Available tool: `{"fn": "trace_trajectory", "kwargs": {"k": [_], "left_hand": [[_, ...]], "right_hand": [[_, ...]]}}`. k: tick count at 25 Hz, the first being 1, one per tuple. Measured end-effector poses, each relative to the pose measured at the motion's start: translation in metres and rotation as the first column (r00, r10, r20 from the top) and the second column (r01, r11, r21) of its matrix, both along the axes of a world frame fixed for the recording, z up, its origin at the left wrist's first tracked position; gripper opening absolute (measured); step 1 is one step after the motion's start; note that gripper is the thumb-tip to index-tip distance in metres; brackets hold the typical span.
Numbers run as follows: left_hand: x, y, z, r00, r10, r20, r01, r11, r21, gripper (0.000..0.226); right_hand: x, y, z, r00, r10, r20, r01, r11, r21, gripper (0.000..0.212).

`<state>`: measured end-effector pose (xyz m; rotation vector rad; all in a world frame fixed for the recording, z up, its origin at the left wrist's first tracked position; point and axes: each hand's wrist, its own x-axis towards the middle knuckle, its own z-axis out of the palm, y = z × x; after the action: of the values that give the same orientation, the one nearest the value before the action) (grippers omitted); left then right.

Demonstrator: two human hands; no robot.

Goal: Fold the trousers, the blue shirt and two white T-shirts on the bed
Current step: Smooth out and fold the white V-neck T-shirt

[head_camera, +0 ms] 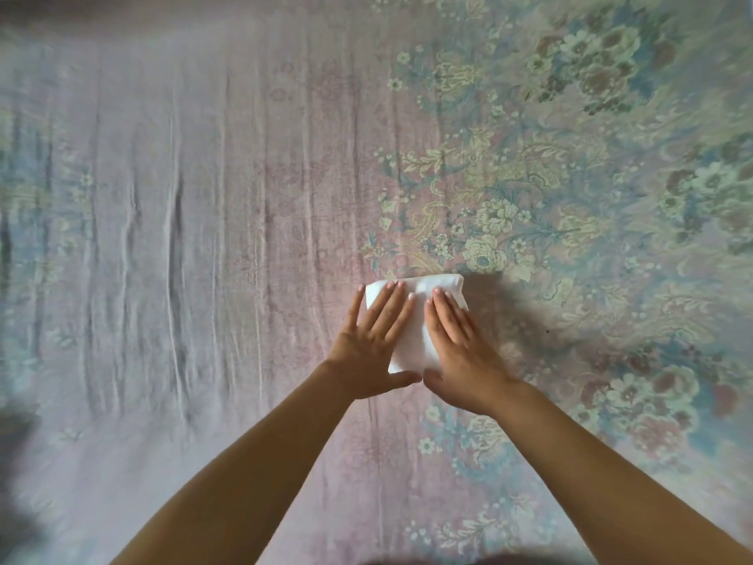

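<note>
Two bare forearms reach forward. Left hand (373,344) and right hand (456,352) lie flat, fingers straight and slightly spread, pressing a small folded white T-shirt (415,316) near the middle of the bed (203,197), on its wrinkled floral sheet.

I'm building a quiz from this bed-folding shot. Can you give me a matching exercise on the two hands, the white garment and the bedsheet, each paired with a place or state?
Column one:
1. left hand
2. right hand
3. folded white T-shirt
4. bedsheet

Column two:
A. floral, wrinkled, spread beneath everything
B. flat on the garment's right part
C. small compact bundle under both palms
D. flat on the garment's left part

Pairs: 1-D, 2-B, 3-C, 4-A
</note>
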<state>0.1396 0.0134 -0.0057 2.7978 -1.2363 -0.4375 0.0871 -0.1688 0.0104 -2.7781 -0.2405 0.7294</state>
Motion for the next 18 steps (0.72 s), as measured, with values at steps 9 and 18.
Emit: {"fn": "trace_trajectory", "kwargs": {"k": [9,18], "left_hand": [[-0.005,-0.012,-0.040,0.967,0.140,-0.214,-0.088,0.967,0.238,0.143],[-0.048,0.048,0.057,0.991,0.089,-0.102,-0.053,0.947,0.318,0.090]], "right_hand": [[-0.006,0.000,-0.049,0.991,0.026,-0.128,-0.041,0.992,-0.120,0.161],[0.003,-0.011,0.010,0.967,0.151,0.206,-0.149,0.989,-0.025,0.092]]}}
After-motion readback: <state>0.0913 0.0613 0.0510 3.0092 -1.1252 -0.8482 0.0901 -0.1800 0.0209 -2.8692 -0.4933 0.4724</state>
